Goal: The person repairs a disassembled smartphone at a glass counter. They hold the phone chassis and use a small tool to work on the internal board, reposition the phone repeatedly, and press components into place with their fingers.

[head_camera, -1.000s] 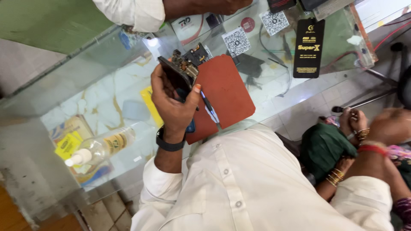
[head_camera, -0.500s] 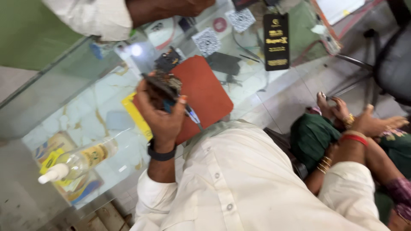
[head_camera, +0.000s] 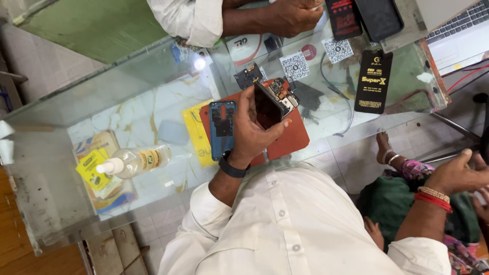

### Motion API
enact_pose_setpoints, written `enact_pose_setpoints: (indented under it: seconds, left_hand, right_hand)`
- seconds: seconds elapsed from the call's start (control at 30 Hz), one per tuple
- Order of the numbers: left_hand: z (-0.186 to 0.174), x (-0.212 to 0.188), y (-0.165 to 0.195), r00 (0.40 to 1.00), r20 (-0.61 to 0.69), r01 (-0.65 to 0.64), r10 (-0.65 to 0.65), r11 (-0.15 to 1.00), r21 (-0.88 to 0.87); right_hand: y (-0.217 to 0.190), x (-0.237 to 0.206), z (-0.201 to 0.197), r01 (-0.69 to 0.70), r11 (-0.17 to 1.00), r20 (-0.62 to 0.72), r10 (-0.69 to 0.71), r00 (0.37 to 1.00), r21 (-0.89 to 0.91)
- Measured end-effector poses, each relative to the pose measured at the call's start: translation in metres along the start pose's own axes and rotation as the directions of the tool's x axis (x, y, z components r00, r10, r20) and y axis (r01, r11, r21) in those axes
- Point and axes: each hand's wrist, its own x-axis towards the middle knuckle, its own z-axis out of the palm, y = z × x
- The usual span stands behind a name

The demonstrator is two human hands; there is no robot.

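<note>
**Opened phone, held above counter**

While held in the left hand [head_camera: 252, 135], the dark opened phone with exposed circuit board [head_camera: 272, 104] sits edge-on above the red-brown mat [head_camera: 293, 137], long axis running near-left to far-right, board end pointing far. Fingers wrapped around its body, thumb on the near edge. Best gripped by the rims, judged, keeping off the board. Blue phone back shell [head_camera: 223, 127] lies left. Right hand [head_camera: 456, 175] rests far right, fingers loosely curled, holding nothing visible

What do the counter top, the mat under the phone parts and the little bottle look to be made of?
Counter top: clear glass, glossy; marbled shelf and packets show through it.
Mat: rust-red, matte, probably rubber or silicone; hard to tell.
Bottle: clear plastic by its look, with a white nozzle and a yellowish label.
</note>
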Motion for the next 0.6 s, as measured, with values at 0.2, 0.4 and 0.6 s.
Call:
enact_pose_setpoints:
  seconds: [0.2, 0.4, 0.6]
  left_hand:
    - [-0.013, 0.009, -0.008, 0.997, 0.058, 0.05, -0.042, 0.986, -0.157]
    - [-0.029, 0.01, -0.022, 0.988, 0.155, 0.043, -0.006, 0.97, -0.241]
    - [-0.039, 0.01, -0.03, 0.99, 0.139, -0.002, 0.033, 0.976, -0.219]
  right_hand:
    - [-0.03, -0.018, 0.024, 0.084, 0.946, 0.048, -0.104, 0.993, 0.314]
    - [-0.119, -0.069, 0.03, 0.036, 0.785, 0.254, -0.243, 0.936, 0.619]
    - [-0.226, -0.137, 0.042, -0.167, 0.695, 0.579, -0.414, 0.703, 0.699]
